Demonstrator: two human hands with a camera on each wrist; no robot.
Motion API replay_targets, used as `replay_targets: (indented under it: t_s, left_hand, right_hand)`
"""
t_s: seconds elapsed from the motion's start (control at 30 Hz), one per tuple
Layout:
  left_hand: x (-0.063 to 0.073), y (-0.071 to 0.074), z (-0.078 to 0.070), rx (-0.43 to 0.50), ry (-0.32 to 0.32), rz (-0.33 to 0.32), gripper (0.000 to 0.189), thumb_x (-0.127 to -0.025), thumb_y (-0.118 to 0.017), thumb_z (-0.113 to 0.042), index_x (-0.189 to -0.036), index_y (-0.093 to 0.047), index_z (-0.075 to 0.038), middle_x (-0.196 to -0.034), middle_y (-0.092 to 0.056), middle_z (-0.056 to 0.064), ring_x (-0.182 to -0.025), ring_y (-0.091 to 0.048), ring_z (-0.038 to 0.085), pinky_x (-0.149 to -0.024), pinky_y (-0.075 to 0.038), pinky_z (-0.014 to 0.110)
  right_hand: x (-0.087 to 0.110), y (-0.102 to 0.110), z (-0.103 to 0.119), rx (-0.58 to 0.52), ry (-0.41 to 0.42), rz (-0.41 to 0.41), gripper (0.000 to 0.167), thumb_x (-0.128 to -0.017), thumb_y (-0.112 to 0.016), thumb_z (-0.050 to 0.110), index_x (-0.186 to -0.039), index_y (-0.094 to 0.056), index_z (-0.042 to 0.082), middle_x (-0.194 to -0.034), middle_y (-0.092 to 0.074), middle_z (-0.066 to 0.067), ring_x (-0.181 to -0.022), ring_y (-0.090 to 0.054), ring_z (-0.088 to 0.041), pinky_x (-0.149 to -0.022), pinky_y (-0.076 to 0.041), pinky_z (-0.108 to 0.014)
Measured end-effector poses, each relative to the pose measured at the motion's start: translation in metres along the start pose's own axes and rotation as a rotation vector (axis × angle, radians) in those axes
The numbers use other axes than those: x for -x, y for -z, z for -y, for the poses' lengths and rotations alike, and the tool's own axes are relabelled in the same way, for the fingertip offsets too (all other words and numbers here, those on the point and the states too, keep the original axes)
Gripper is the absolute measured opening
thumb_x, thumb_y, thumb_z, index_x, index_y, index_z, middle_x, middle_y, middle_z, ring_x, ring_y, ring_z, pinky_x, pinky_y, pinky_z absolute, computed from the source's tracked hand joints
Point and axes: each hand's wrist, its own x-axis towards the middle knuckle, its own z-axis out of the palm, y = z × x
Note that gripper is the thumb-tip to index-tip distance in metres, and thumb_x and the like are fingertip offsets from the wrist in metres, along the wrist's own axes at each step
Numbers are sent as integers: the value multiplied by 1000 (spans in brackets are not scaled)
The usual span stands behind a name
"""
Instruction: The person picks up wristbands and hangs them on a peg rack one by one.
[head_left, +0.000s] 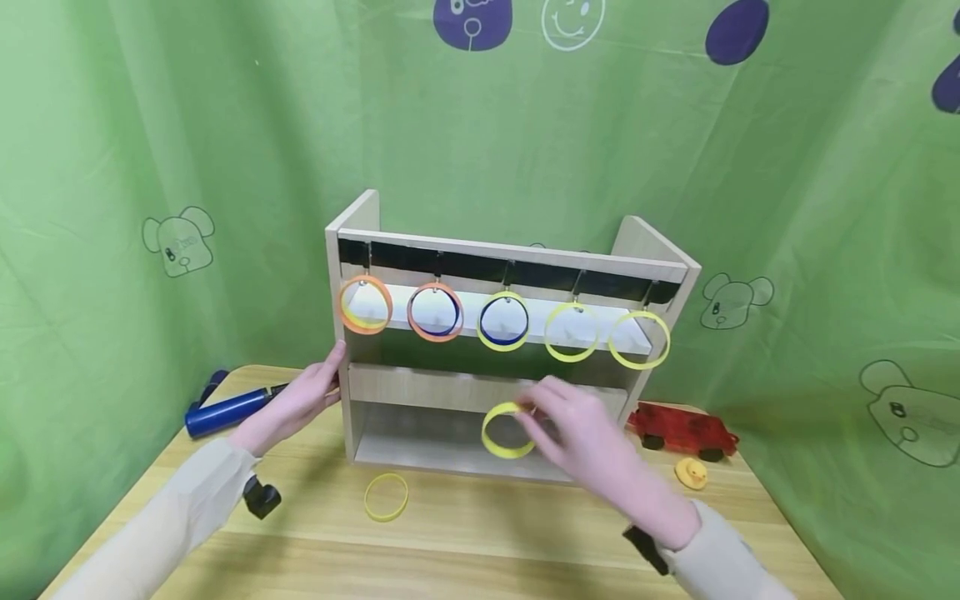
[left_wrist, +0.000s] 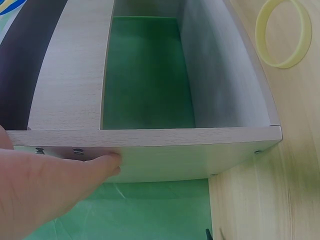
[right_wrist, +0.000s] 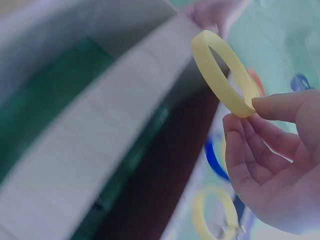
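Observation:
My right hand [head_left: 573, 425] pinches a yellow ring [head_left: 487, 437] between thumb and fingertips, before the lower part of a pale wooden rack [head_left: 487, 387]. Close up in the right wrist view, the same yellow ring [right_wrist: 215, 75] stands tilted above the fingers. My left hand [head_left: 300, 400] rests against the outer left side of the rack; in the left wrist view this hand [left_wrist: 55, 180] touches the side panel. Several rings hang from hooks along the rack's black strip [head_left: 472, 265]: orange with yellow, orange with blue, yellow with blue, then yellow ones. Another yellow ring [head_left: 386, 518] lies on the table.
A blue cylinder [head_left: 228, 414] lies left of the rack, behind my left forearm. To the right are a red toy vehicle [head_left: 686, 429] and a small yellow duck [head_left: 691, 473]. Green curtain [head_left: 510, 150] hangs behind and at both sides of the wooden table [head_left: 465, 554].

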Motion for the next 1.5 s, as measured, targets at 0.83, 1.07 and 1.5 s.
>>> replay_targets:
  t_s: [0.83,1.07,1.5]
  left_hand:
    - [1,0,1,5,-4,0,91,-102,-18,-64,-155,3,7,-165,4,27,-154,0,43,-128,-10,54]
    - [0,1,1,3,-16,12,90,-102,-17,-64,-155,2,7,-165,4,26,-154,0,43,-128,-9,54]
    - [0,1,1,-6,-15,12,91,-101,-17,-64,-155,2,7,-165,5,25,-154,1,43,-128,-9,54]
  right_hand:
    - [-52,72,-60,119,-236,-131,4,-88,-70,1,-91,-69,3,-80,-70,-5,-72,-61,-12,-67,-50,-9]
    - [-51,71,-66,125,-270,-55,4,-88,-70,3,-87,-67,5,-80,-70,-6,-73,-63,-16,-66,-58,-27]
    - [-42,70,-29,107,-122,-175,10,-85,-71,-3,-92,-71,2,-86,-72,-6,-75,-63,-13,-69,-50,-10]
